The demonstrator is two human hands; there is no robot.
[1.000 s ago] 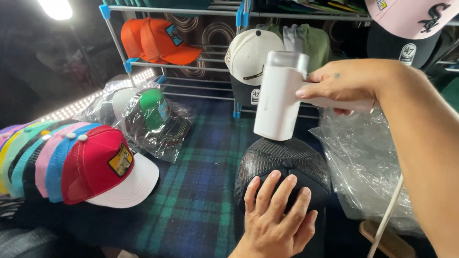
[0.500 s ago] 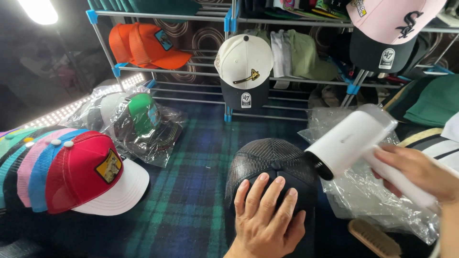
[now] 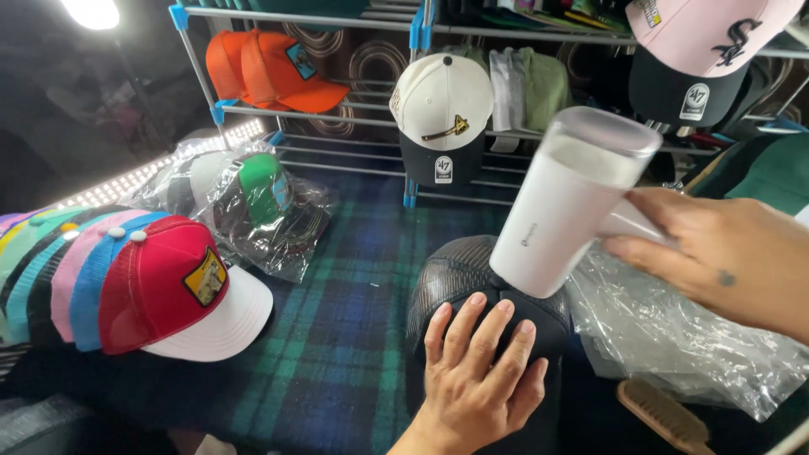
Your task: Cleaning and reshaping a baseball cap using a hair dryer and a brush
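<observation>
Head view, looking down at a stall table w/ a dark blue-green plaid cloth (image 3: 337, 337).

Left hand (image 3: 480, 379) lies flat on the front of a black mesh-back cap (image 3: 459, 274), palm down, fingers (image 3: 451, 333) spread fairly wide and straight, holding nothing, just pressing on the crown. The cap sits upright at the centre-bottom of the frame on the cloth.

Right hand (image 3: 716, 257) comes in from the right edge and grips the handle of a white handheld steamer (image 3: 565, 211), fingers curled tight around it (thumb side hidden, small dark mark on the back of the hand). Steamer is tilted, lower end right at the top of the black cap, just above the left fingertips; can't tell if it actually touches the fabric. Clear upper end points up and right.

Around them: crumpled clear plastic bags (image 3: 674, 337) just right of the cap, under the right hand. A wooden brush (image 3: 661, 417) lies at bottom right, near the bags. On the left, a stacked row of trucker caps, red one w/ white brim (image 3: 168, 291) in front, pink, blue and green ones behind. Behind those, a green-and-white cap in a plastic bag (image 3: 253, 202).

Wire rack (image 3: 253, 109) at the back: orange caps (image 3: 270, 67), a white cap w/ dark brim (image 3: 442, 105), a pink cap (image 3: 708, 34) top right over a black one.
</observation>
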